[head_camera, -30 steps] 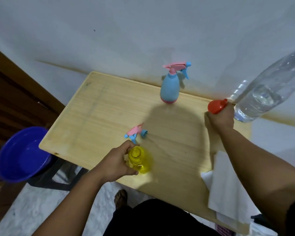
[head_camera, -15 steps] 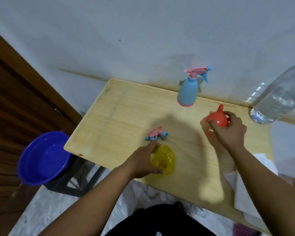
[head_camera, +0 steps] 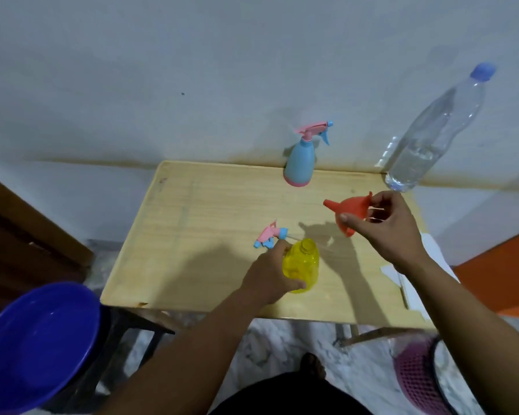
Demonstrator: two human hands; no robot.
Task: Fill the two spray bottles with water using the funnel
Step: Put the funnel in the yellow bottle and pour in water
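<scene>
- The fingers (head_camera: 282,250) of the left hand (head_camera: 270,274) wrap around the yellow bottle (head_camera: 301,265), steadying it upright near the front edge of the table (head_camera: 192,235); the fingers of the right hand (head_camera: 384,232) pinch the wide end of the red funnel (head_camera: 346,209), held in the air above the table with its spout pointing left, toward the bottle.
- The yellow bottle's neck is open, and its pink-and-blue spray head (head_camera: 268,235) lies on the table just behind the left hand. Whether any water is inside cannot be told.
- The blue spray bottle (head_camera: 300,161) stands at the back of the table, well apart from the hands, its trigger head on, so it looks untouched.
- The clear water bottle (head_camera: 426,139) stands at the back right corner with its blue cap on.
- Judged from this, the task looks to be in its early part: one bottle is opened and the funnel is in hand but not yet seated in the neck.
- Left to do: seat the funnel, uncap and pour the water, refit the head, then repeat for the blue bottle.
</scene>
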